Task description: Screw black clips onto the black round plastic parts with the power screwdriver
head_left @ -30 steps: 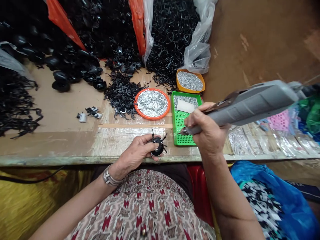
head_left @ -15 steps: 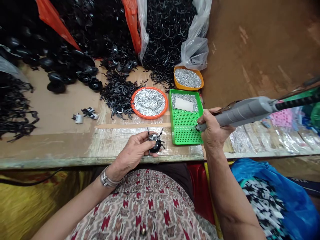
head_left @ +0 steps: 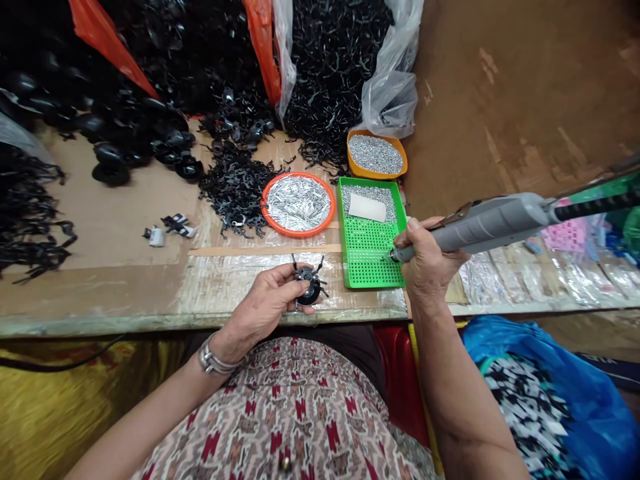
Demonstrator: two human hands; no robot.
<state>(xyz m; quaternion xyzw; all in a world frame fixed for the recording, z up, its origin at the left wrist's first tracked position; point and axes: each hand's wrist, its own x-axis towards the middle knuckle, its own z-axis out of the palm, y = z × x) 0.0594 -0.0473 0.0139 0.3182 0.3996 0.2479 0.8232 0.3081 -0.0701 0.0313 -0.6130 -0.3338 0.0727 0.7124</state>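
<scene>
Cardboard-covered bench [head_left: 125, 287], black parts [head_left: 175, 53] heaped upper left. Left hand [head_left: 265, 293] pinches legged black piece [head_left: 310, 297], lower center; right hand [head_left: 430, 263] grips gray screwdriver [head_left: 493, 223], tip over green tray [head_left: 365, 273]. Likely picking up screws [head_left: 383, 195]; next move calls for steady aim.

A round, shiny black toy part [head_left: 312, 294] with thin dark legs jutting out, two of them pointing away from the wearer, sits at the fingertips of the left grip [head_left: 263, 298], its face turned up and partly covered by the thumb. The long grey screwdriver [head_left: 493, 221] lies slantwise through the right grip [head_left: 431, 263], its thick, smooth body rising to the right of the fingers and its narrow dark tip poking out just left of them.
</scene>
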